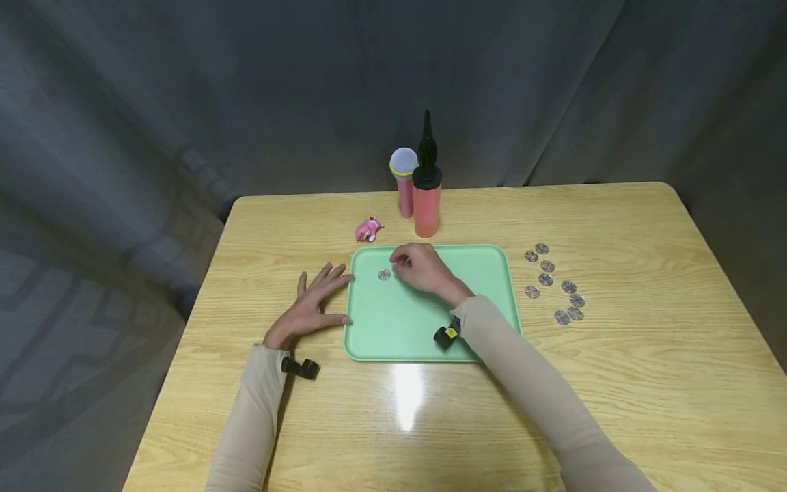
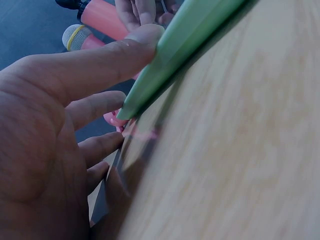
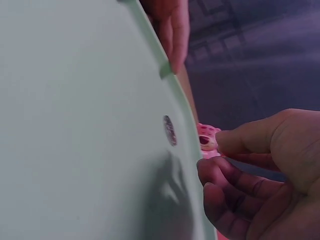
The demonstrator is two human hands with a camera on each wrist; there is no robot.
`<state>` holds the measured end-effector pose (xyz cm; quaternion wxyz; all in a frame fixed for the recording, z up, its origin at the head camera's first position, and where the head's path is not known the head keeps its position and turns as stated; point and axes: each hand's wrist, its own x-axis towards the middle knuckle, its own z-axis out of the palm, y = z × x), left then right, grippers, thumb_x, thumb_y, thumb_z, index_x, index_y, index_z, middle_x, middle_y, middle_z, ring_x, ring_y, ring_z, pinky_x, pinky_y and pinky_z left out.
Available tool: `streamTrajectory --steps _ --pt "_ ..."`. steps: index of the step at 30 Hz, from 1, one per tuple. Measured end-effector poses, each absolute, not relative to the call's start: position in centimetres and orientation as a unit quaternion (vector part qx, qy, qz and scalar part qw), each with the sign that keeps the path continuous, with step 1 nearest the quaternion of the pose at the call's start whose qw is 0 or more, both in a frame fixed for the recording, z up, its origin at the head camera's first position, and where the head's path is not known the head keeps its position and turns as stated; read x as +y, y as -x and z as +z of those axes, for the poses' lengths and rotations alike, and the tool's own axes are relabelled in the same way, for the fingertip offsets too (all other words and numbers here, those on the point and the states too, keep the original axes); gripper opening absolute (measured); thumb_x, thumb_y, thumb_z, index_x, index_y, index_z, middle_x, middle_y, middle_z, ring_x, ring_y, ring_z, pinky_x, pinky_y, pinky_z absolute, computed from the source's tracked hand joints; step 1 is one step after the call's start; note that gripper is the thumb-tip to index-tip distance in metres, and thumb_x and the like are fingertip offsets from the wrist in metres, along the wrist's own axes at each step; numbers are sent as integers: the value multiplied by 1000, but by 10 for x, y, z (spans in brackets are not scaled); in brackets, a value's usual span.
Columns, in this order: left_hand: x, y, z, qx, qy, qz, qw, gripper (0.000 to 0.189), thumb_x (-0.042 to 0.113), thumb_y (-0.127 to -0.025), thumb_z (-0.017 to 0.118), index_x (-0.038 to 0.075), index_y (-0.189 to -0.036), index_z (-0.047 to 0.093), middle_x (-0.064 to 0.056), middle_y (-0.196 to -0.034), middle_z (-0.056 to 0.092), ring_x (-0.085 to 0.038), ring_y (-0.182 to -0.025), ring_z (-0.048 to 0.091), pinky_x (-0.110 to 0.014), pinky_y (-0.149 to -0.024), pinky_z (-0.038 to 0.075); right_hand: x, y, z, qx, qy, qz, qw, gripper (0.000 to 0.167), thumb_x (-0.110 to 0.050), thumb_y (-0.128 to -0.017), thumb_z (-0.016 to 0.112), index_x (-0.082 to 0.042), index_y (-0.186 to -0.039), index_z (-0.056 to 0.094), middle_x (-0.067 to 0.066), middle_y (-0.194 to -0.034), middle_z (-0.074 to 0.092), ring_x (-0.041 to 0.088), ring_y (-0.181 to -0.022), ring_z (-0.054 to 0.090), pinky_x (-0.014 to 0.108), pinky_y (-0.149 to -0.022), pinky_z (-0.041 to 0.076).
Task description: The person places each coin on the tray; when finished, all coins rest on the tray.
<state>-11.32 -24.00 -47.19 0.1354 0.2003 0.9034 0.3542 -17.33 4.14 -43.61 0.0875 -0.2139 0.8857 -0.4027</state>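
My left hand (image 1: 311, 309) is spread at the tray's left side, thumb and a fingertip touching the rim of the green tray (image 1: 393, 335). The left wrist view shows the thumb (image 2: 145, 40) against the tray's edge. One silver coin (image 1: 384, 274) lies flat in the tray near its back left. Just right of that coin, my right hand (image 1: 424, 268) hovers over the tray with bent fingers. In the right wrist view its thumb and fingertips (image 3: 212, 172) are close together above a shadow on the tray; I cannot tell whether they hold a coin.
Several silver coins (image 1: 546, 279) lie scattered on the table right of the tray. Behind the tray are a small pink toy figure (image 1: 369, 229), a pink toy microphone (image 1: 404, 164) and a pink pump (image 1: 426, 205) with a black nozzle. A dark curtain (image 1: 307, 96) hangs behind the table.
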Motion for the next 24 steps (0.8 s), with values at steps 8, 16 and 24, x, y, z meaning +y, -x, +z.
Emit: streamTrajectory --steps 8,16,24 --pt "-240 113 -472 904 -201 354 135 87 36 -79 83 20 -153 41 -13 -168 21 -37 -159 2 -67 -118 -22 58 166 -428 884 200 -414 88 19 -8 -94 65 -1 -108 75 12 -103 75 24 -92 68 38 -84 58" --pt "-240 113 -473 904 -199 354 137 87 36 -79 83 21 -154 41 -11 -169 21 -35 -159 1 -65 -118 -23 83 158 -415 885 183 -424 67 20 -10 -94 66 -1 -110 74 13 -101 75 25 -87 69 35 -77 56" --pt "-241 114 -474 905 -201 351 134 86 36 -80 83 22 -154 41 -11 -169 21 -35 -159 1 -65 -118 -22 116 151 -410 889 168 -425 27 19 -7 -93 68 1 -108 74 17 -101 75 27 -84 70 33 -74 55"
